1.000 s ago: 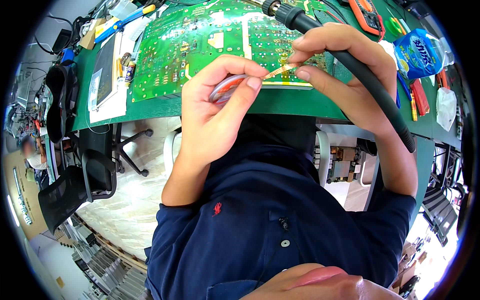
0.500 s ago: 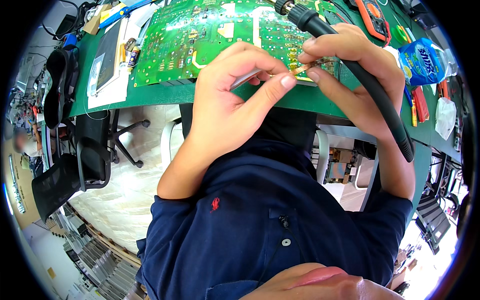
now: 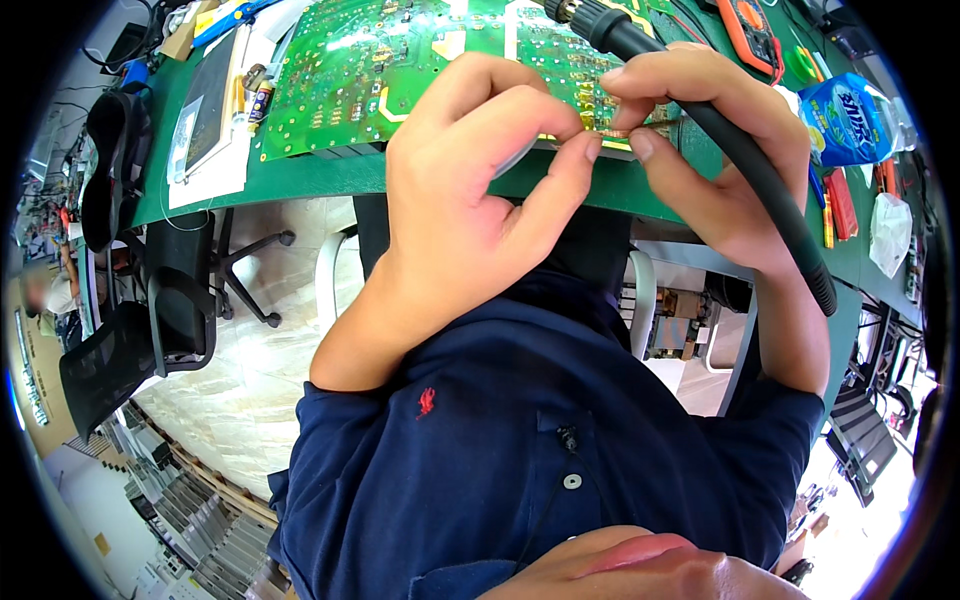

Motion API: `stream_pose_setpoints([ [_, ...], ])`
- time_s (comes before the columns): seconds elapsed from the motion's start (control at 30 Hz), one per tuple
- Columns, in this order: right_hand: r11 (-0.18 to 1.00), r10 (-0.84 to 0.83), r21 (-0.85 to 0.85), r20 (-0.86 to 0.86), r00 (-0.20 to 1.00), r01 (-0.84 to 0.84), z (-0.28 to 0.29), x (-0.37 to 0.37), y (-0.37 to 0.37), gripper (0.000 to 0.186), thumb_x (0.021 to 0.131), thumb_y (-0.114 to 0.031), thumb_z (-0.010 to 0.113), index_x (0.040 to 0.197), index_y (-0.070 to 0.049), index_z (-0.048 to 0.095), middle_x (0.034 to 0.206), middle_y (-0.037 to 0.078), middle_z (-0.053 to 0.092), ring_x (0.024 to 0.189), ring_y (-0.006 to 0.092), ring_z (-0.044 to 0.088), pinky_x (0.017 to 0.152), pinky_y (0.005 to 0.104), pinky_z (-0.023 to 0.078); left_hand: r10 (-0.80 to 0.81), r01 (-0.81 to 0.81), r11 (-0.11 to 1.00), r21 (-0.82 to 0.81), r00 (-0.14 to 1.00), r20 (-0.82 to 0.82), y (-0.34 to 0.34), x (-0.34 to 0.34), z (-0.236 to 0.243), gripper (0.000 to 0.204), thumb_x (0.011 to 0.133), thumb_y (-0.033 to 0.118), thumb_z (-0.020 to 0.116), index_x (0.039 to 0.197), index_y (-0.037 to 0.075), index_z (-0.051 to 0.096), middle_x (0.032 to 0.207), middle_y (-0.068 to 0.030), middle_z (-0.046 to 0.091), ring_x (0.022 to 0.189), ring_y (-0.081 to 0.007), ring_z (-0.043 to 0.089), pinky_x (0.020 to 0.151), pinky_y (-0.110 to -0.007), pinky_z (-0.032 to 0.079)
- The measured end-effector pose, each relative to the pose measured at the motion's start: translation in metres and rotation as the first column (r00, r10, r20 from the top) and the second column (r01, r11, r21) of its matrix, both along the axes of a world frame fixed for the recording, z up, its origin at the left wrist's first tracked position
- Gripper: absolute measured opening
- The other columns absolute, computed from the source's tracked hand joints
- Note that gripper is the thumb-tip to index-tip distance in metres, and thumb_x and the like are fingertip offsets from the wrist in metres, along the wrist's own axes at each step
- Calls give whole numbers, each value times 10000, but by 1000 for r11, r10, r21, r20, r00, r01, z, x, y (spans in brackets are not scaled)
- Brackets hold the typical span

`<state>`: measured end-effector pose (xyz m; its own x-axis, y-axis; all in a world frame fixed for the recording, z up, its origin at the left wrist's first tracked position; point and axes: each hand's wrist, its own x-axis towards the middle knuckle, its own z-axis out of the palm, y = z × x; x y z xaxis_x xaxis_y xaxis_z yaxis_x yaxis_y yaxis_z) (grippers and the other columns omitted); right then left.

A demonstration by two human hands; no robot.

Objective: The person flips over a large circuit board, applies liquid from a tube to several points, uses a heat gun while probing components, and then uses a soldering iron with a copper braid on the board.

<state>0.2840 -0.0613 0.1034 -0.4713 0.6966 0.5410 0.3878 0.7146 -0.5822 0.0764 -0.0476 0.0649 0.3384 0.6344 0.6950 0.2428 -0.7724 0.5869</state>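
Observation:
My left hand (image 3: pixel 480 180) is closed, thumb and forefinger pinching a thin copper-coloured braid (image 3: pixel 612 134) in front of my body. A slim grey piece (image 3: pixel 513 160) shows inside its curled fingers; most of it is hidden. Close by on the right, my right hand (image 3: pixel 720 150) has its fingertips at the braid's other end. A black soldering iron (image 3: pixel 745 170) lies through that hand, its collar pointing up and left, its tip out of view. Beneath and beyond both hands is a large green circuit board (image 3: pixel 350 90), with small components on it.
The board lies on a green table (image 3: pixel 300 195). Left of it are papers (image 3: pixel 215 185) and a small bottle (image 3: pixel 262 103). An orange multimeter (image 3: pixel 745 35), a blue packet (image 3: pixel 850 118), a red piece (image 3: pixel 840 205) and a white bag (image 3: pixel 888 235) are on the right. Black chairs (image 3: pixel 180 290) stand left.
My left hand has risen slightly and turned, its fingers more curled. Less of the copper braid shows between the fingertips. The right hand and soldering iron have shifted only a little.

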Motion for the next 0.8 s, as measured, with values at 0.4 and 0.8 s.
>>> stream_pose_setpoints([
  [0.4, 998, -60, 8, 47, 997, 60, 1, 0, -3, 406, 694, 156, 545, 1063, 22, 652, 851, 80, 628, 773, 151, 607, 736, 256, 485, -15, 19, 997, 77, 998, -56, -4, 11, 2, 133, 744, -34, 736, 858, 6, 680, 835, -93, 642, 721, -193, 625, 641, -266, 481],
  [0.8, 994, -73, 84, 27, 997, 71, 7, 13, 2, 424, 812, -7, 612, 1231, 40, 564, 1079, 163, 691, 1062, 252, 655, 1004, 381, 472, -138, 178, 927, -329, 980, 140, -4, -8, 4, 64, 867, -34, 675, 929, -37, 656, 905, -70, 638, 802, -105, 583, 727, -223, 456],
])
